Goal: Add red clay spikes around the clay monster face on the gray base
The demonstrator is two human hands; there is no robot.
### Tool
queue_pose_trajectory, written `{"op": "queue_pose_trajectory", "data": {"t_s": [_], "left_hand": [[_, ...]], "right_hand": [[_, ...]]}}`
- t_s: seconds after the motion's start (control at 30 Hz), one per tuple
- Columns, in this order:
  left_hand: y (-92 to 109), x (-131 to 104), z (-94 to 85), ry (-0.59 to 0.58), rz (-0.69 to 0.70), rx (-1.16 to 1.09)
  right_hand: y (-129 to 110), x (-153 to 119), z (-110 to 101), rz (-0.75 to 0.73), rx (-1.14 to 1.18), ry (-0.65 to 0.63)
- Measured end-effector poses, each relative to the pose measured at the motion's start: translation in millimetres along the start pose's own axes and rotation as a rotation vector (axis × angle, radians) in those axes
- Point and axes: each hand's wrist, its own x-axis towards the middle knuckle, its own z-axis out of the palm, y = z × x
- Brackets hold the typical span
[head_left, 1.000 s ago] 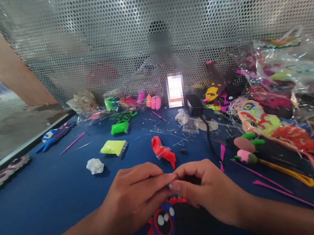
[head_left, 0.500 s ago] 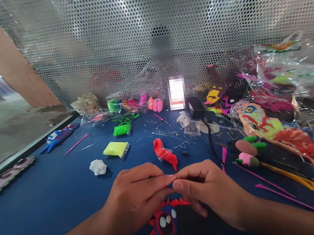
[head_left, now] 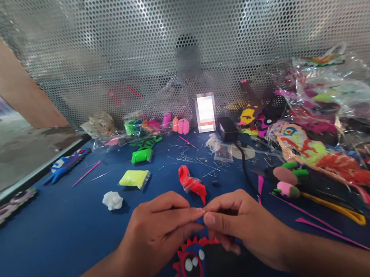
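Note:
My left hand (head_left: 165, 233) and my right hand (head_left: 236, 220) meet at the fingertips in the middle of the view, above the table's near side. Thumbs and fingers of both are pinched together; whatever lies between them is too small or hidden to make out. Just below is a black piece (head_left: 230, 265) with a blue-and-red clay face (head_left: 191, 268), white eye dots and red spikes along its edge. My hands and wrists cover part of it. Beyond the fingertips lies a red clay lump (head_left: 191, 183) partly in clear wrap.
White clay (head_left: 113, 200), a yellow clay packet (head_left: 134, 179) and a green packet (head_left: 141, 155) lie left. Rightward are pink sticks (head_left: 334, 234), a yellow loop (head_left: 349, 214), a black adapter (head_left: 227, 129) and plastic bags (head_left: 329, 86). A perforated metal panel (head_left: 122, 37) stands behind a lit phone (head_left: 206, 112).
The whole view has shifted slightly, with the table things appearing a little further left and lower. Both hands keep nearly the same pinched pose.

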Motion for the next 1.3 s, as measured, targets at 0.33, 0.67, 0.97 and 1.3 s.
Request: {"op": "queue_pose_trajectory", "data": {"t_s": [0.33,0.67,0.97,1.3], "left_hand": [[2.0,1.2,-3.0,0.038,0.12,0.103],[0.7,0.2,-2.1,0.058,-0.003,0.102],[1.1,-0.3,-0.4,0.059,0.011,0.048],[-0.3,-1.5,1.3,0.007,-0.066,0.002]], "right_hand": [[1.0,-2.0,3.8,0.028,-0.026,0.015],[-1.9,-1.3,4.8,0.001,-0.017,0.127],[-0.6,-3.5,5.9,-0.007,-0.015,0.119],[-2.6,-4.5,5.4,-0.026,-0.039,0.102]]}}
